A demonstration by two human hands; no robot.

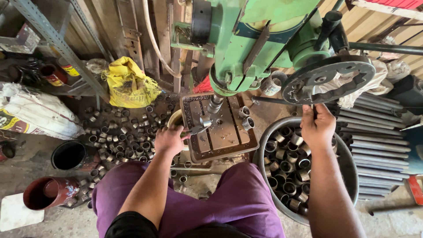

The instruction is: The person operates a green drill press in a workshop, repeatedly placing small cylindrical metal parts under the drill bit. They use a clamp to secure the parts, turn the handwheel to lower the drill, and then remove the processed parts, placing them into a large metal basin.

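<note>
My left hand (169, 140) grips pliers (195, 129) that clamp a short metal tube piece (205, 121) on the drill table (222, 132), right under the spindle (215, 105) of a green drill press (253, 39). My right hand (318, 125) is closed on the rim of the black feed wheel (328, 79) at the machine's right side. Two more tube pieces (245, 117) stand at the table's right part. I sit in purple trousers in front of the table.
A round metal basin (348, 167) full of several tube pieces sits under my right arm. More pieces litter the floor (123, 136) at left, near a yellow bag (130, 86), a white sack (35, 114) and dark cans (70, 155). Long grey rods (379, 141) lie at right.
</note>
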